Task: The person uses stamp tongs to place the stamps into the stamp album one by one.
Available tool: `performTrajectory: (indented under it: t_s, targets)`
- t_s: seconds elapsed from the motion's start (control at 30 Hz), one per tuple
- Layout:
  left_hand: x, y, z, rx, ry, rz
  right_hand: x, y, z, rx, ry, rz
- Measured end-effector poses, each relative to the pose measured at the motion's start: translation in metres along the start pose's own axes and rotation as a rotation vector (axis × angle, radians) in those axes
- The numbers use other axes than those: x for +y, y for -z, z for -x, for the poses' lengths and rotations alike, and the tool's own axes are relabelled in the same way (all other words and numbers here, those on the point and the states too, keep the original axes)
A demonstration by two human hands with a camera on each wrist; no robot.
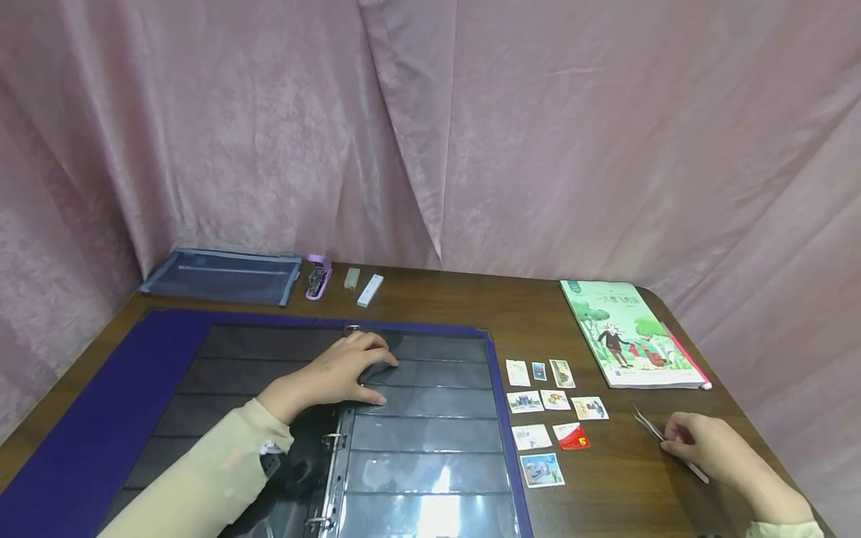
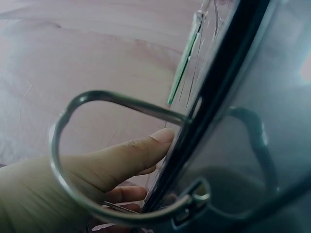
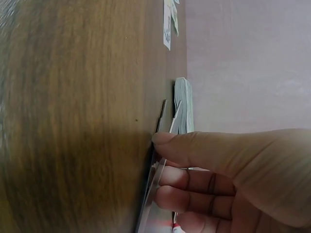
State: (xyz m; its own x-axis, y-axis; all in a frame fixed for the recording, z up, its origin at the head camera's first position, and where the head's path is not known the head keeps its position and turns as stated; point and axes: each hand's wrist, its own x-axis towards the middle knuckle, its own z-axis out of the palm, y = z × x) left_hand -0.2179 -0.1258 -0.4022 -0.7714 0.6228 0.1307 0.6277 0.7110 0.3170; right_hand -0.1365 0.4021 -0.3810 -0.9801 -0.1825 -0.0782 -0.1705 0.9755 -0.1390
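Note:
A blue ring-binder album (image 1: 498, 418) lies spread on the table, its dark clear-fronted pages (image 1: 430, 400) divided into horizontal strips. Over the upper part of the right page, near the spine, is my left hand (image 1: 343, 371), fingers spread and holding nothing. Close up in the left wrist view, a metal binder ring (image 2: 54, 145) loops in front of that hand. At the right, my right hand (image 1: 706, 442) holds silver tweezers (image 1: 647, 424) low over the tabletop. Thumb and curled fingers pinch them, and their two prongs point away from the hand, apart at the tips.
Several small stamps (image 1: 525, 402) lie in rows between album and tweezers. A green-covered book (image 1: 615, 336) sits at the back right. Along the back are a blue mesh pouch (image 1: 222, 275), a purple stapler (image 1: 319, 277), a small pale block (image 1: 352, 278) and a white box (image 1: 370, 291).

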Motion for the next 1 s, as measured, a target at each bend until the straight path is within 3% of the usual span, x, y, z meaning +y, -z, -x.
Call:
performTrajectory:
  t_s: [0.6,0.83,1.0]
  targets:
    - [0.001,0.001,-0.001,0.010,-0.004,0.001,-0.003,0.009,0.004,0.048,0.035,0.016]
    - [0.001,0.003,-0.001,0.003,0.001,0.003,-0.013,0.021,0.000,0.198,0.114,0.019]
    - [0.001,0.002,-0.001,0.002,0.001,0.002,-0.021,0.029,-0.001,0.195,0.125,0.000]
